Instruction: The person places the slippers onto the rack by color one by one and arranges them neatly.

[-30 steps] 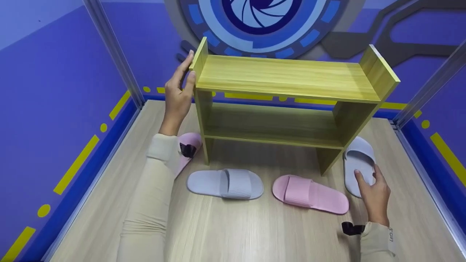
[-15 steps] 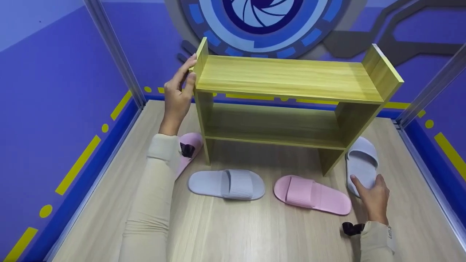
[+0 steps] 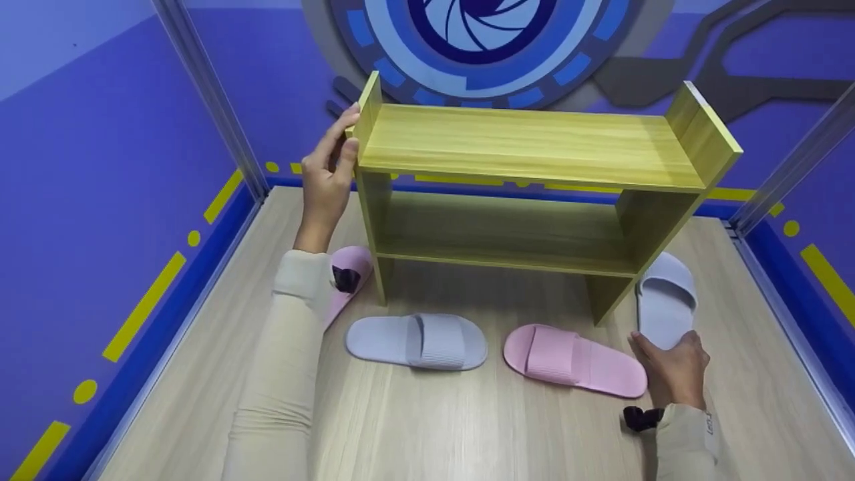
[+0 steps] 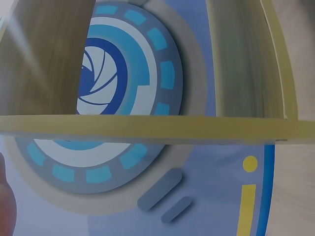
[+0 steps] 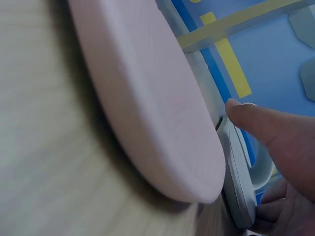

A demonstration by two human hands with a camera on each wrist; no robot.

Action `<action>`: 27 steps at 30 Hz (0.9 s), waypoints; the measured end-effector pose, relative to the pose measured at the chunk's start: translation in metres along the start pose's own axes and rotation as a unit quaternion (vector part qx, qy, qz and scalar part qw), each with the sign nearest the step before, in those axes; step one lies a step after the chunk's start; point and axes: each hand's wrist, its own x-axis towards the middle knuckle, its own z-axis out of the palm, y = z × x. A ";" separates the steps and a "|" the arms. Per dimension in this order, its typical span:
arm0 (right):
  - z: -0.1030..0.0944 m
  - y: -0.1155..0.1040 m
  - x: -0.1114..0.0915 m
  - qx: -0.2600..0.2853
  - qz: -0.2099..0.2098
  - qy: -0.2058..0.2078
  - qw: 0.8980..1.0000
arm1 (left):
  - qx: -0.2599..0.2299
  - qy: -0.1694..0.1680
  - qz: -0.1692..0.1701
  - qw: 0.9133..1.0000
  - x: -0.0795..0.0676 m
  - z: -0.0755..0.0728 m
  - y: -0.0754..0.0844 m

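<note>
Resting fairly straight fingers at upper left, the left hand point(image 3: 326, 180) is touching the rack point(image 3: 528, 141) at upper centre; light pressure seems best. Lower right, the right hand point(image 3: 676, 367) is gripping the heel of a grey slipper point(image 3: 668, 314) between thumb and fingers; even pressure should prevent twisting.

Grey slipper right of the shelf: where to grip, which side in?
Likely the heel end of the grey slipper, pinched across its width from the person's side: the bare heel points that way; the strap lies farther off, beside the shelf.
</note>
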 end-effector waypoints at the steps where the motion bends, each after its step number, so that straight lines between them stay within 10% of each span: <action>1: 0.000 -0.001 0.000 -0.007 0.007 -0.008 1.000 | 0.000 0.002 0.001 1.000 0.000 0.000 0.001; 27: -0.008 -0.001 0.005 -0.050 -0.007 -0.015 0.999 | -0.007 -0.011 -0.007 1.000 -0.002 -0.001 0.003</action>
